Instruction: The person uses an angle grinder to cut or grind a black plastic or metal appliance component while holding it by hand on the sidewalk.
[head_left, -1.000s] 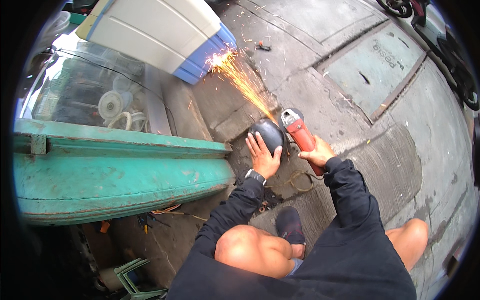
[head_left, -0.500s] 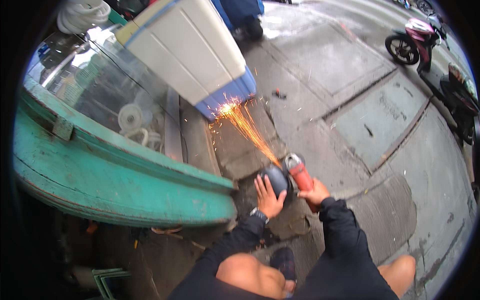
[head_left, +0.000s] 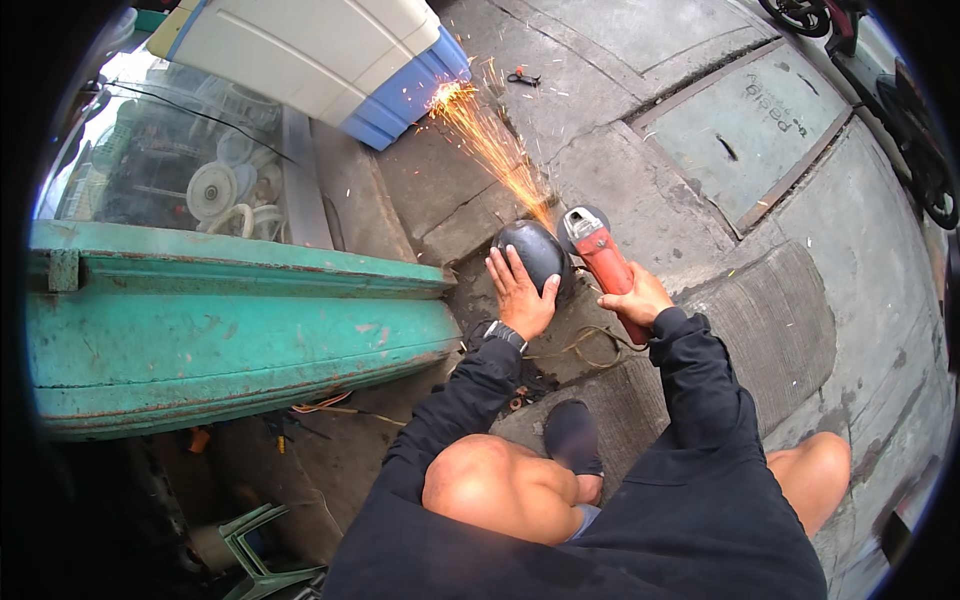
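Note:
A dark, smooth, rounded piece [head_left: 540,246] rests low by the pavement; I cannot make out its exact kind. Across its near side my left hand [head_left: 522,298] lies with outstretched fingers and thumb apart, pressing on it. My right hand [head_left: 642,298] is wrapped round the body of a red angle grinder [head_left: 604,258] with a metal head. The grinder's disc [head_left: 580,226] is close against the piece's right side, though the contact point is hidden. Orange sparks [head_left: 500,160] stream away toward the upper left.
A white and blue box [head_left: 385,110] stands where the sparks land. On the left is a green ledge [head_left: 240,340] below a glass case [head_left: 180,160] holding white reels. A cord [head_left: 590,345] loops near the grinder. A motorcycle [head_left: 905,140] is parked at far right.
The view has tilted downward, so hands, grinder and rounded piece appear higher in the picture. Both hands keep their places on the things, and sparks continue to fly.

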